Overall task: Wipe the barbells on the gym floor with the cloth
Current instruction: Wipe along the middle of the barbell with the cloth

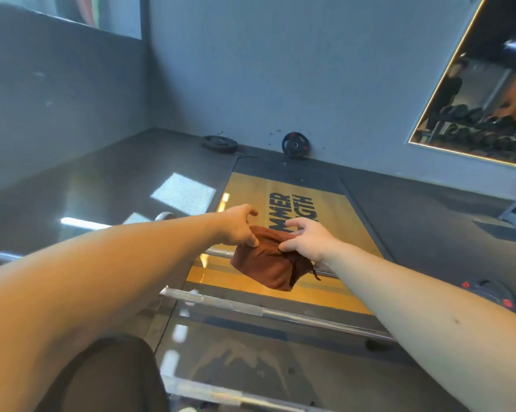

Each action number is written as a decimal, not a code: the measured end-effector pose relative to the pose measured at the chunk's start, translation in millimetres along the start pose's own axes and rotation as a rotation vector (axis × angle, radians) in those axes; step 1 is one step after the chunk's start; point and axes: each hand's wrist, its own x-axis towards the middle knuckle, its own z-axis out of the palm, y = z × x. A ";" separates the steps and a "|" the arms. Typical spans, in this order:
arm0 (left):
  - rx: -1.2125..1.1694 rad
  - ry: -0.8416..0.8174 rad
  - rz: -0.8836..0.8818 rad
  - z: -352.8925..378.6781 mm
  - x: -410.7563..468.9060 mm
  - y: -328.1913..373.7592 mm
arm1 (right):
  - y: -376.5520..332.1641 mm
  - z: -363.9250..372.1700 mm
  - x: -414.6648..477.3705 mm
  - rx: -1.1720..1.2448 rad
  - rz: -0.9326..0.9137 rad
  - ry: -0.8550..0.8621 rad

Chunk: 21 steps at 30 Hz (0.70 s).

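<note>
Centrally, the brown cloth hangs bunched at mid-frame, pinched from both sides. The left grip clamps its upper left edge between thumb and fingers, and the right grip nips the upper right edge the same way, so both are grasping the cloth. Its lower fold droops across the far barbell and hides a stretch of it; whether fabric touches steel cannot be told. That bar reappears just right of the cloth, then vanishes behind the right forearm, and the left forearm covers much of its other side. Below it the middle barbell lies across the floor, its right end cut off by the right forearm. Lower down, the near barbell is blurred and runs out at the bottom edge. Under the cloth lies a wooden platform whose black lettering is half hidden by the hands. A bright bar sleeve shows at left, above the left forearm. By the wall in the upper middle, a flat plate lies on the floor and a leaning plate stands against the wall. At lower right a red-marked plate is partly covered by the forearm. The mirror at upper right is cut by the frame edge, its reflection dim.
</note>
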 end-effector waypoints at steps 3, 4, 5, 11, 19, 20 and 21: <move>-0.011 0.007 0.068 -10.8 -24.2 1.6 | -12.8 7.1 -16.4 -0.065 -0.073 0.020; 0.000 0.021 0.087 -14.8 -32.0 1.8 | -16.5 10.0 -20.2 -0.067 -0.098 0.020; 0.026 0.044 0.104 -17.7 -39.9 1.2 | -19.0 13.1 -24.0 -0.058 -0.119 0.023; 0.239 0.196 0.050 -24.9 -75.6 -11.3 | -19.6 44.5 -47.9 0.069 -0.241 -0.048; 0.461 0.186 -0.105 -22.3 -99.7 -38.6 | -6.5 85.7 -55.6 0.041 -0.300 -0.177; 0.470 0.183 -0.113 -21.4 -101.1 -42.8 | -5.2 86.8 -54.2 0.025 -0.299 -0.202; 0.477 0.180 -0.122 -19.9 -101.4 -47.2 | -3.2 88.3 -52.6 0.015 -0.293 -0.236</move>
